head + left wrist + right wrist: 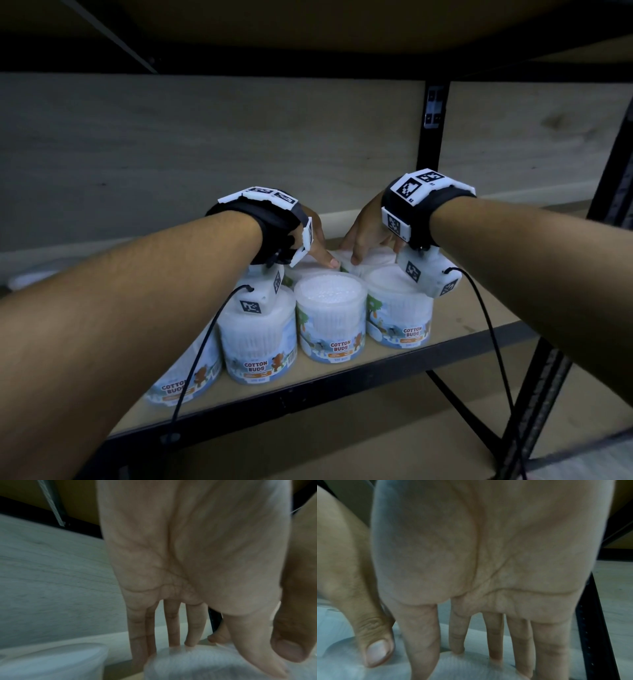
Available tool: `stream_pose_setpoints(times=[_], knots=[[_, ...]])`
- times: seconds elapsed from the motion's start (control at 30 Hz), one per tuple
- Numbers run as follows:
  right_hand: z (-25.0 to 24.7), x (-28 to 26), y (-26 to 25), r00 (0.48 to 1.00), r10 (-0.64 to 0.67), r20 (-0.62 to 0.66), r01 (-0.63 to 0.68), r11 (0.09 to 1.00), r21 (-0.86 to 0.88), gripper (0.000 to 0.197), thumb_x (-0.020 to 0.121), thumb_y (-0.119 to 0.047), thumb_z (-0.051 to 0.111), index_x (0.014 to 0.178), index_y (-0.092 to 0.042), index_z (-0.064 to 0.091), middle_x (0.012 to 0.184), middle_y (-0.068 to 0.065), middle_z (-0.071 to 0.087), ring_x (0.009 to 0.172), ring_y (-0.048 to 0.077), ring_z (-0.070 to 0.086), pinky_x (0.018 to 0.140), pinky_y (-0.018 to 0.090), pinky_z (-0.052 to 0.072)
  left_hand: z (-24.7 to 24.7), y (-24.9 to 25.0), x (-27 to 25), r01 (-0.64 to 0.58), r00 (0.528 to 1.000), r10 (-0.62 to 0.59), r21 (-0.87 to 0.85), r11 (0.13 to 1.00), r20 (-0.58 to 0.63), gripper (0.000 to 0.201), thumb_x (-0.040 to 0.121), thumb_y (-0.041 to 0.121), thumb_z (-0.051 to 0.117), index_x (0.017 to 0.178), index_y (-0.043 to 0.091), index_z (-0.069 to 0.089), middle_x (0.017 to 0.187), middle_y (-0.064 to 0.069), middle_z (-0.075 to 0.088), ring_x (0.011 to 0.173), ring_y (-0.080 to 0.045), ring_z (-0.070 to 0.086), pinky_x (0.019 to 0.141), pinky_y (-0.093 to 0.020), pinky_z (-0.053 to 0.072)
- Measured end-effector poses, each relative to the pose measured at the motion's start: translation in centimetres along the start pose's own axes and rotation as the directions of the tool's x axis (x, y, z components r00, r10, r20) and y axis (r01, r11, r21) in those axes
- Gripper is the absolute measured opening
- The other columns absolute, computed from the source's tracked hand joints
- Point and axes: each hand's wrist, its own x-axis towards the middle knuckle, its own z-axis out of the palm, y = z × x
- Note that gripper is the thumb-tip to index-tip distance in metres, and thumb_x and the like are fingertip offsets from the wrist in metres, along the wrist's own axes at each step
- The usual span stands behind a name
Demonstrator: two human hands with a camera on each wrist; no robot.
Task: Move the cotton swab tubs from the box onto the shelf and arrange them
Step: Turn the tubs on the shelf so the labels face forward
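Several clear cotton bud tubs stand on the shelf [479, 308]; the front row shows a left tub [258, 342], a middle tub [330, 318] and a right tub [399, 308]. Both hands reach over them to the back row. My left hand [322, 253] lies on a back tub [197, 666], its straight fingers [174, 628] touching the lid's far rim and its thumb across the lid. My right hand [363, 243] rests the same way on the neighbouring back tub [471, 669], fingers [495, 635] straight. The two thumbs nearly touch. The box is not in view.
Another tub [181, 387] at the front left is partly hidden under my left forearm. A black upright post [431, 130] stands behind on the right and a black rail [342, 380] edges the shelf. An upper shelf hangs close overhead. Bare board lies right of the tubs.
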Motion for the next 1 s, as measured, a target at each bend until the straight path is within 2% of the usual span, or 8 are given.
stream_pose_setpoints(times=[0.2, 0.37, 0.47, 0.53, 0.57, 0.7, 0.87, 1.0], knots=[[0.1, 0.1, 0.3, 0.999, -0.018, -0.046, 0.018, 1.0, 0.012, 0.055, 0.105, -0.021, 0.04, 0.155, -0.017, 0.018, 0.157, 0.007, 0.027, 0.141, 0.023, 0.03, 0.103, 0.026, 0.031, -0.4, -1.0, -0.2, -0.001, 0.999, 0.005, -0.065, 0.998, 0.053, 0.071, 0.076, 0.072, 0.062, 0.118, 0.014, 0.072, 0.117, -0.002, 0.071, 0.086, -0.008, 0.059, 0.058, -0.015, 0.041], [-0.3, 0.4, 0.1, 0.994, -0.016, -0.108, 0.013, 1.0, -0.025, 0.056, 0.104, -0.026, 0.042, 0.154, -0.014, 0.021, 0.156, 0.007, 0.028, 0.141, 0.022, 0.03, 0.104, 0.024, 0.03, -0.8, -1.9, -1.1, 0.012, 0.998, -0.003, -0.141, 0.99, 0.059, 0.061, 0.083, 0.061, 0.064, 0.112, 0.009, 0.068, 0.105, -0.012, 0.072, 0.054, -0.003, 0.053, 0.044, -0.01, 0.041], [-1.3, 0.5, -0.5, 0.986, -0.031, -0.165, 0.036, 0.999, 0.03, 0.057, 0.101, -0.026, 0.048, 0.153, -0.02, 0.027, 0.154, 0.003, 0.032, 0.138, 0.019, 0.034, 0.093, 0.02, 0.034, -1.1, -3.3, -2.4, 0.024, 1.0, -0.022, -0.141, 0.99, 0.016, 0.068, 0.084, 0.062, 0.063, 0.128, 0.01, 0.064, 0.097, -0.004, 0.075, 0.075, -0.008, 0.06, 0.049, -0.01, 0.045], [-2.1, 0.4, -1.1, 0.976, -0.04, -0.216, 0.057, 0.996, 0.071, 0.06, 0.099, -0.029, 0.054, 0.153, -0.026, 0.027, 0.154, -0.001, 0.031, 0.138, 0.018, 0.035, 0.09, 0.022, 0.035, -1.3, -4.9, -2.6, 0.051, 0.997, -0.061, -0.199, 0.979, -0.044, 0.053, 0.081, 0.055, 0.07, 0.12, 0.018, 0.068, 0.076, 0.024, 0.068, 0.094, -0.013, 0.062, 0.048, -0.009, 0.049], [-2.4, 0.4, -1.7, 0.97, -0.046, -0.238, 0.068, 0.994, 0.085, 0.06, 0.098, -0.03, 0.055, 0.152, -0.029, 0.029, 0.154, -0.001, 0.031, 0.137, 0.019, 0.036, 0.086, 0.022, 0.038, -1.4, -5.8, -3.1, 0.057, 0.995, -0.073, -0.216, 0.975, -0.067, 0.042, 0.08, 0.052, 0.073, 0.112, 0.024, 0.069, 0.07, 0.027, 0.069, 0.098, -0.014, 0.062, 0.049, -0.011, 0.049], [-3.3, 0.8, -3.8, 0.938, -0.086, -0.335, 0.12, 0.989, 0.081, 0.053, 0.092, -0.032, 0.062, 0.142, -0.036, 0.044, 0.142, -0.002, 0.044, 0.12, 0.022, 0.054, 0.06, 0.017, 0.048, -1.3, -8.6, -4.9, 0.076, 0.992, -0.089, -0.133, 0.988, -0.091, 0.064, 0.079, 0.057, 0.071, 0.132, 0.023, 0.059, 0.122, 0.002, 0.067, 0.096, -0.013, 0.058, 0.07, -0.019, 0.045], [-4.0, 1.3, -6.9, 0.896, -0.162, -0.413, 0.212, 0.974, 0.079, 0.046, 0.093, -0.025, 0.062, 0.138, -0.028, 0.052, 0.136, 0.0, 0.048, 0.107, 0.018, 0.055, 0.061, 0.017, 0.047, -0.4, -12.5, -6.7, 0.119, 0.985, -0.136, -0.145, 0.982, -0.109, 0.069, 0.077, 0.055, 0.074, 0.136, 0.022, 0.057, 0.133, 0.006, 0.057, 0.123, -0.016, 0.052, 0.105, -0.029, 0.039], [-4.2, 2.6, -9.2, 0.883, -0.188, -0.429, 0.215, 0.976, 0.015, 0.034, 0.092, -0.031, 0.063, 0.126, -0.025, 0.059, 0.119, -0.008, 0.05, 0.102, 0.013, 0.053, 0.053, 0.012, 0.043, 1.0, -15.6, -7.4, 0.176, 0.972, -0.199, -0.176, 0.969, -0.124, 0.074, 0.074, 0.047, 0.08, 0.139, 0.026, 0.052, 0.142, 0.008, 0.049, 0.127, -0.015, 0.049, 0.096, -0.023, 0.038]])
